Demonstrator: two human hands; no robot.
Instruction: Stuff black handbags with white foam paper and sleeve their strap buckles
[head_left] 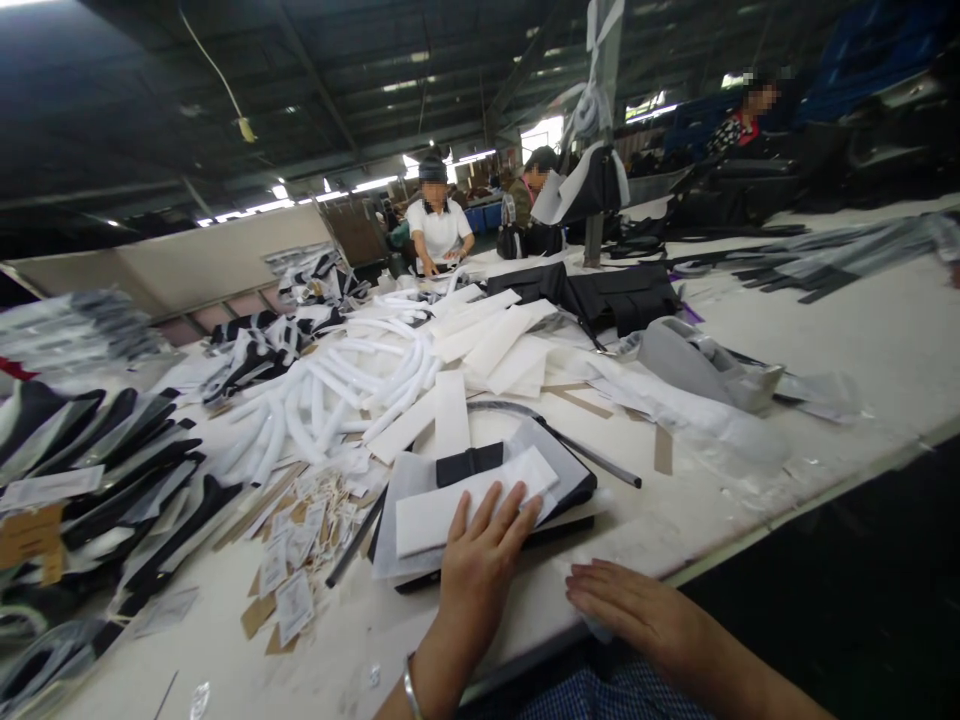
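My left hand point(484, 555) lies with fingers spread flat on a white foam strip point(424, 522). That strip rests on a translucent white sheet point(390, 545) over a black bag-like piece point(576, 482), with a dark strip or handle point(551, 432) curving behind it. Just behind the foam strip sits a small black folded piece point(469, 464). To the right, my right hand point(626, 603) is near the table's front edge, its fingers stretched out and close together. Something pale shows under its palm, too hidden to name.
White curved tubes point(322, 385) and white foam strips point(495, 340) are piled behind. Tags with strings point(296, 600) lie left, beside stacked black pieces point(157, 500). A plastic-wrapped grey item point(682, 360) lies right. A co-worker in a white shirt point(439, 230) stands across the table point(825, 350).
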